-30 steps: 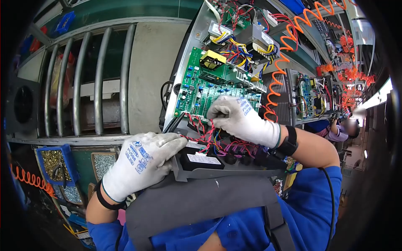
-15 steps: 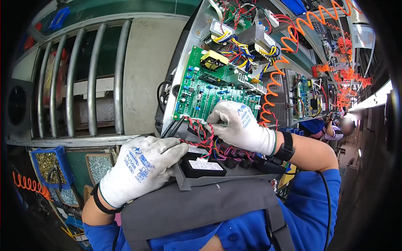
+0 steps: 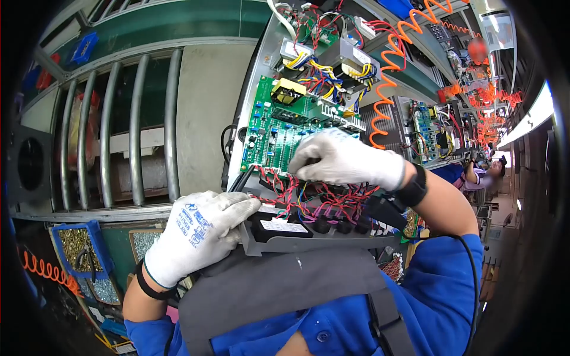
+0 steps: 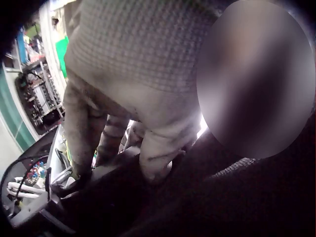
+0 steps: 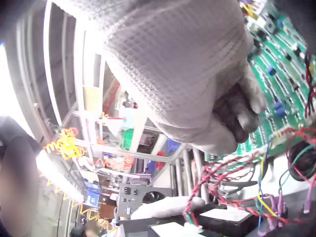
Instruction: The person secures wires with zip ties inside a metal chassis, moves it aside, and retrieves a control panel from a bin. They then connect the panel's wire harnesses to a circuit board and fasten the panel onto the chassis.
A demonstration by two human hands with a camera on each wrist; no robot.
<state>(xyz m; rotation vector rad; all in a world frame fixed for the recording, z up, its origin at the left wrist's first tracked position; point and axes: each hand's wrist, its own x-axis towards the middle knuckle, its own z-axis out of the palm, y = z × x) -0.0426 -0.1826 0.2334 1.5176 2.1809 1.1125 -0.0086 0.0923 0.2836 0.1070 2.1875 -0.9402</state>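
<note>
My gloved left hand (image 3: 199,234) holds the left end of a grey panel (image 3: 332,243); fingers reach over its edge and the thumb (image 4: 158,160) is on the near side. My gloved right hand (image 3: 344,157) is bent over the lower edge of a green circuit board (image 3: 270,139), fingers curled and fingertips right at the board's edge. Twisted red wires (image 3: 285,188) pass just below these fingertips. Whether a wire or plug is pinched there I cannot tell. A black box with a white label (image 3: 284,227) sits inside the panel, and thin coloured wires (image 5: 261,197) run up from it.
Transformers (image 3: 356,62) with yellow and blue leads stand behind the board in the metal chassis. An orange coiled hose (image 3: 380,98) hangs to the right. Left are metal rollers (image 3: 138,130) and a blue bin of brass-coloured parts (image 3: 77,246). Another open unit (image 3: 424,127) stands farther right.
The right hand has tipped over, its back now turned more upward, and stays at the board's edge. More red wires show below it. The left hand keeps its place on the panel.
</note>
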